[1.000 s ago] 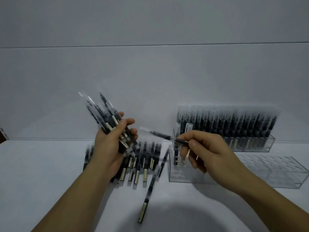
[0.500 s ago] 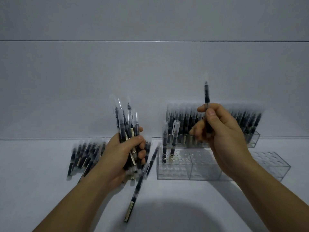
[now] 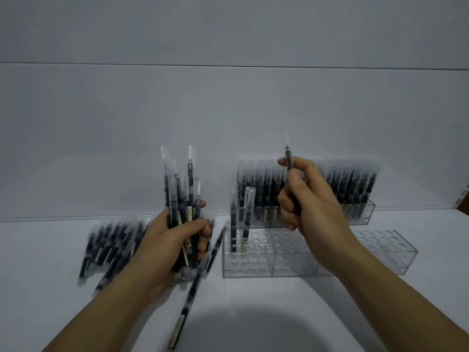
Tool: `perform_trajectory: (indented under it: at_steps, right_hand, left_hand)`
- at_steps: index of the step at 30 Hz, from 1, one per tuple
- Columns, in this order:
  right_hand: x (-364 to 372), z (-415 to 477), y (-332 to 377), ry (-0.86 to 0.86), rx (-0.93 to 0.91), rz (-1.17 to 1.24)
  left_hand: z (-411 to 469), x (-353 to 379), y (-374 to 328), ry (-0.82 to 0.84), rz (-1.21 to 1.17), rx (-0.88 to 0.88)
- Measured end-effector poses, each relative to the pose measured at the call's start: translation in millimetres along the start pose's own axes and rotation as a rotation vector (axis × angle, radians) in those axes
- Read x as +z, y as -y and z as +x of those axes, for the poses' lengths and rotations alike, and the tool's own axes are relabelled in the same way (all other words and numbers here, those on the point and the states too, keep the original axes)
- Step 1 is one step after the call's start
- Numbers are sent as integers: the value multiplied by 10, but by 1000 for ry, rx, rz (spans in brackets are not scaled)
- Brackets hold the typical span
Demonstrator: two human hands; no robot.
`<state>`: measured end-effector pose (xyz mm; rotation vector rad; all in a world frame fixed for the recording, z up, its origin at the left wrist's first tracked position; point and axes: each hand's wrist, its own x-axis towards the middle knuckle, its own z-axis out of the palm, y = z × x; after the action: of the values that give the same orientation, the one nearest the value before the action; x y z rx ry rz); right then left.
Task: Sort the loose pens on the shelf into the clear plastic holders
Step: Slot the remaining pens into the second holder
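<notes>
- At our right fingertips: one pen (image 3: 288,160), upright, clamped between the thumb and curled fingers of the right hand (image 3: 312,201). The hand hovers above the near holder (image 3: 269,265).
- At our left fingers: a bundle of pens (image 3: 190,179), upright, with the left hand (image 3: 170,242) wrapped tightly round it. The fist is raised just over the shelf (image 3: 45,288).
- Beneath and left of that fist, we list the loose pens (image 3: 111,240), lying in a blurred, overlapping row on the shelf.
- Just right of the left wrist, we note a lone pen (image 3: 189,298). It lies diagonally on the shelf, its far end near the near holder's left corner.
- Near holder: clear plastic, with two standing pens (image 3: 247,217) in the holes at its left end.
- Rear holder (image 3: 365,214): clear, set behind the near one, packed with upright pens.
- Third holder (image 3: 390,250): clear, to the right, partly behind our right forearm.
</notes>
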<state>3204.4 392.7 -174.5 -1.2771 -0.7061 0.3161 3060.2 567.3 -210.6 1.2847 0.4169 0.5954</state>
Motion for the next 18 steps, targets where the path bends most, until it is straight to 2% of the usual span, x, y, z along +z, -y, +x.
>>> perform_trajectory:
  at_steps: [10,18]
  right_hand:
    - [-11,10,-69,-115,-88,-92]
    - [14,0,-127,-24,-133,-160]
  left_hand:
    - [-26,54,16,3,11,21]
    - [-24,52,32,6,5,31]
